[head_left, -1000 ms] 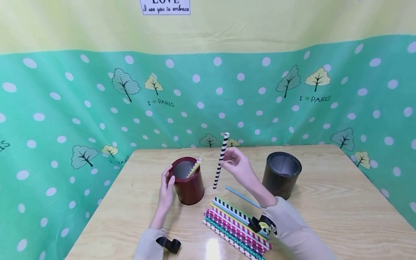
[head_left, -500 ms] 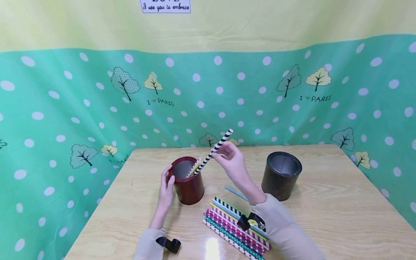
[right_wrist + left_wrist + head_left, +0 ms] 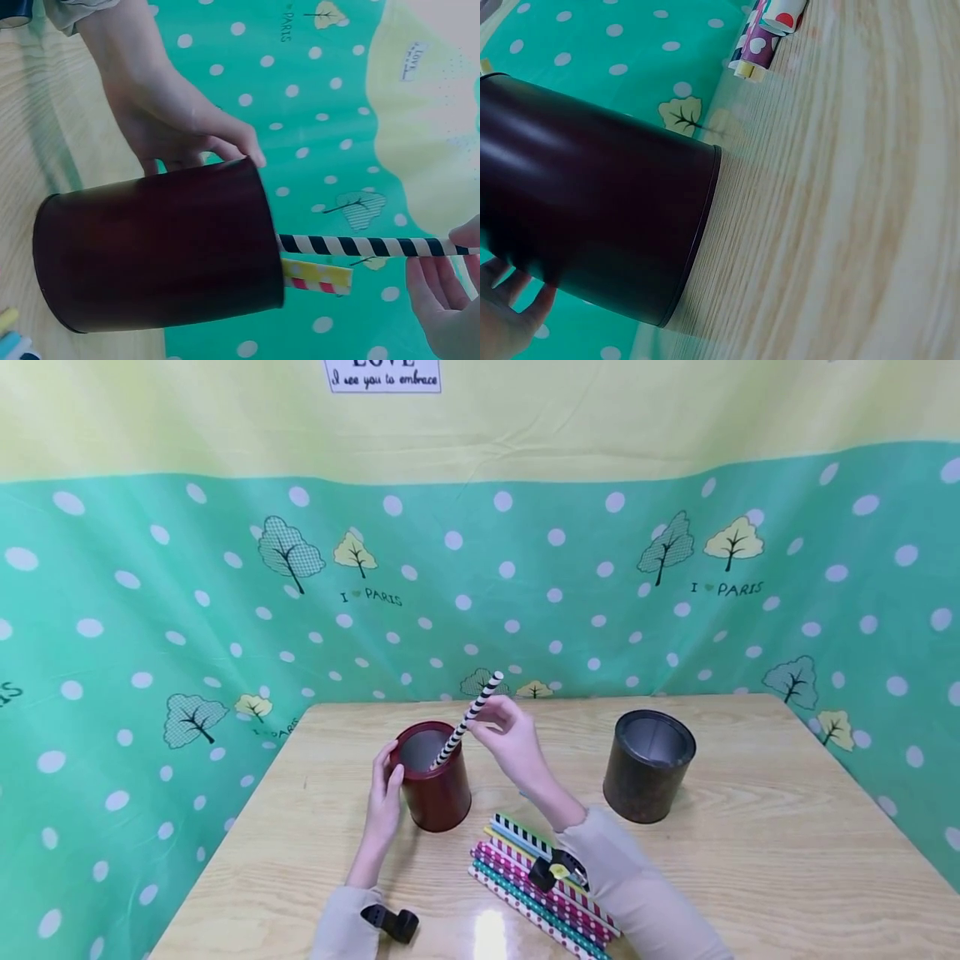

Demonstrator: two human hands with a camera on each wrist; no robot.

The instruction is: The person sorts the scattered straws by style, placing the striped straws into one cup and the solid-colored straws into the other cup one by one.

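since the earlier frame, the right hand (image 3: 513,752) has moved left and slightly down, taking the black-and-white straw (image 3: 452,743) with it; we find the straw's lower end now within the mouth of the red can (image 3: 437,802). we note that the straw slants, its upper end leaning right and well above the rim. the right hand pinches it between thumb and fingertips, the grip nearly closed. the left hand (image 3: 385,793) is partly open, curved round the side of the red can and holding it; we see no shift in its place. in the right wrist view we record a yellow dotted straw (image 3: 322,270) and a red-and-white straw (image 3: 328,287) protruding from the same can, near the held one. we log the straw pile (image 3: 517,881) on the wooden table (image 3: 765,827), partly hidden by the right sleeve (image 3: 637,885), and the black can (image 3: 647,781) upright, well apart to the right.
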